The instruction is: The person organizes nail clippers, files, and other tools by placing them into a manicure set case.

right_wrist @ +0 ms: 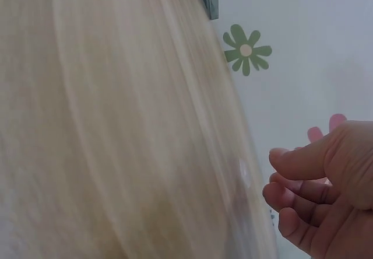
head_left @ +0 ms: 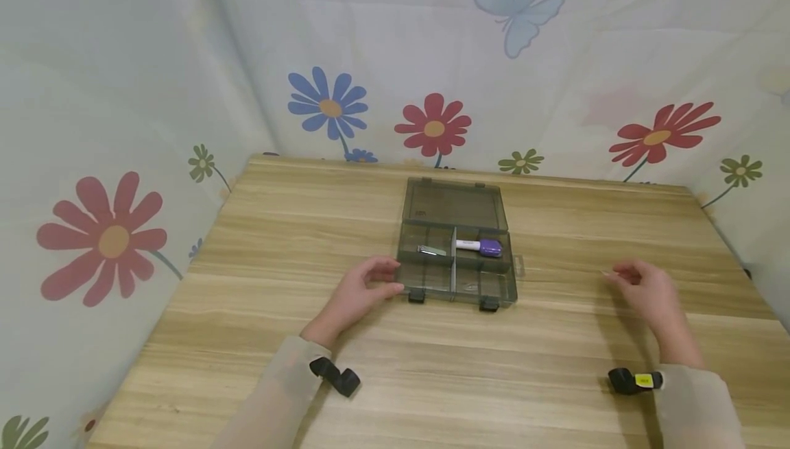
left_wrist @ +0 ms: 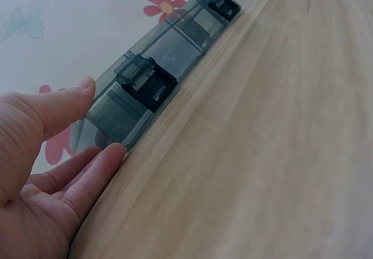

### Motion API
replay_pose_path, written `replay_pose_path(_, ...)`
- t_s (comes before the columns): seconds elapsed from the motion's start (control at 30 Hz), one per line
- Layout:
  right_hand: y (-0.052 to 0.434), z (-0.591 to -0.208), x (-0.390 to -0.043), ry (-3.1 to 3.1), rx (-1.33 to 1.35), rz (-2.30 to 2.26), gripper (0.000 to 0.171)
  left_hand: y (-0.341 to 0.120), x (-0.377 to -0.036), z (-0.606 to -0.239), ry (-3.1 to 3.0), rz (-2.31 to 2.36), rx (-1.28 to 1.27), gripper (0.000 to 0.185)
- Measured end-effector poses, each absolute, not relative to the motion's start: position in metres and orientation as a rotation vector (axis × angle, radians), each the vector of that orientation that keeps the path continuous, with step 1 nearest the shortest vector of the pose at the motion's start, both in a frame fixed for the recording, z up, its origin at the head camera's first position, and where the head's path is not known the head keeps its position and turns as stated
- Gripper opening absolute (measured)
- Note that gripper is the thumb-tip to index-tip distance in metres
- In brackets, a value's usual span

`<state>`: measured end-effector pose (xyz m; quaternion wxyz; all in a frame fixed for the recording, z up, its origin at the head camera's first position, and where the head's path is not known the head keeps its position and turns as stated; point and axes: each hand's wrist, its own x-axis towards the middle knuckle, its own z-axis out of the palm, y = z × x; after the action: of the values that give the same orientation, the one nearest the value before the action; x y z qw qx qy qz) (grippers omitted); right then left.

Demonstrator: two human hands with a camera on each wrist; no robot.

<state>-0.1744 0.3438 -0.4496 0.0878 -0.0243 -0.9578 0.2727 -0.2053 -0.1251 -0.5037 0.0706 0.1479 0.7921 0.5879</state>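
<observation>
A clear grey plastic storage box [head_left: 453,298] lies on the table with its lid [head_left: 455,203] folded back. Its back left compartment holds a nail clipper [head_left: 431,251]; the back right one holds a purple nail polish bottle [head_left: 490,248] with a white cap. My left hand [head_left: 364,288] holds the box's front left corner, thumb and fingertips against it in the left wrist view. My right hand [head_left: 644,291] is over the table to the right, fingers loosely bent. Nothing clearly shows between thumb and fingers in the right wrist view; a pale speck at the fingertips is too small to identify.
Two black latches [head_left: 489,304] hang from the box's front edge. A thin clear tab-like piece [head_left: 519,266] lies against the box's right side. The wooden table [head_left: 432,380] meets a flowered cloth [head_left: 370,38] at the back and sides.
</observation>
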Motion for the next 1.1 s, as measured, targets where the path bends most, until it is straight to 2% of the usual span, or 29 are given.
replay_pose_path(0.3,0.351,-0.457,-0.182,-2.888,-0.090,0.783,0.020,-0.125,-0.205,-0.500,2.359,1.776,0.412,0.043)
replay_pose_path(0.53,0.351,-0.463,-0.187,-2.895,-0.089,0.763,0.021,-0.122,-0.193,-0.474,2.340,1.762,0.455,0.042)
replay_pose_path(1.1,0.352,-0.466,-0.193,-2.956,-0.064,0.751,0.017,-0.123,-0.193,-0.469,2.325,1.751,0.455,0.043)
